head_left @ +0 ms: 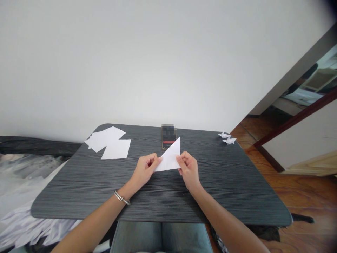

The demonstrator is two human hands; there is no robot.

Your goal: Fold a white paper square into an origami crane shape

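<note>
A white sheet of paper folded into a triangle (171,156) is held above the middle of the dark striped table (105,189). My left hand (144,170) pinches its lower left corner, fingers closed on the paper. My right hand (188,168) pinches the right edge of the triangle, thumb and fingers pressed together. The triangle's tip points up and away from me. A metal bangle sits on my left wrist.
Several loose white paper sheets (109,142) lie at the table's far left. A phone (168,137) lies at the far middle, behind the triangle. Two small folded paper figures (228,138) rest at the far right corner. A white wall stands behind; wooden floor is to the right.
</note>
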